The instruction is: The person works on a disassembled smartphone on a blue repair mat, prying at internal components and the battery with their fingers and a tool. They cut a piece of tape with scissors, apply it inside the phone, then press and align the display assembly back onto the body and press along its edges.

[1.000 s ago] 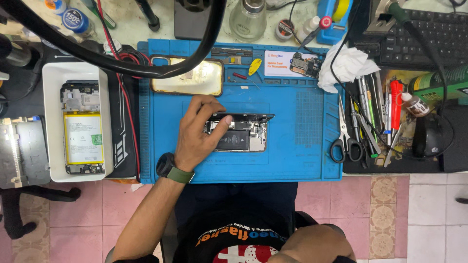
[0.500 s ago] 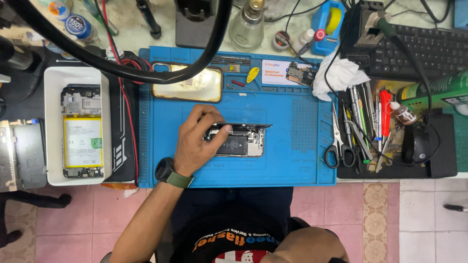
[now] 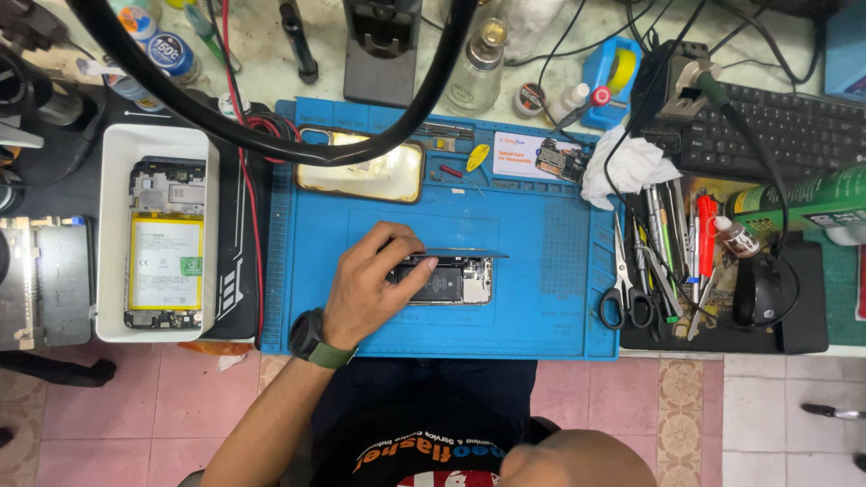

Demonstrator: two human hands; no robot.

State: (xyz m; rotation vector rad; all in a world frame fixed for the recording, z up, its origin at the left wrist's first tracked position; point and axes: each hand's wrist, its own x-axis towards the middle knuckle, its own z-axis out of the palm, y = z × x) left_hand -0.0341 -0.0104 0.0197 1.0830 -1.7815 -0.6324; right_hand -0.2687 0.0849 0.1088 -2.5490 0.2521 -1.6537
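We are pressing our left hand (image 3: 365,293) down on the opened phone (image 3: 448,280), fingers curled loosely over its left half, thumb tip resting on its dark battery. The phone is lying on the blue mat (image 3: 541,298). Beyond our fingertips is lying a gold-backed phone (image 3: 361,171). Our right hand is staying out of sight.

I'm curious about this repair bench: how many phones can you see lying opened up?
2. One opened phone lies mid blue mat, under the left hand. Another, its yellow-labelled battery showing, sits in the white tray on the left. Clutter may hide more.
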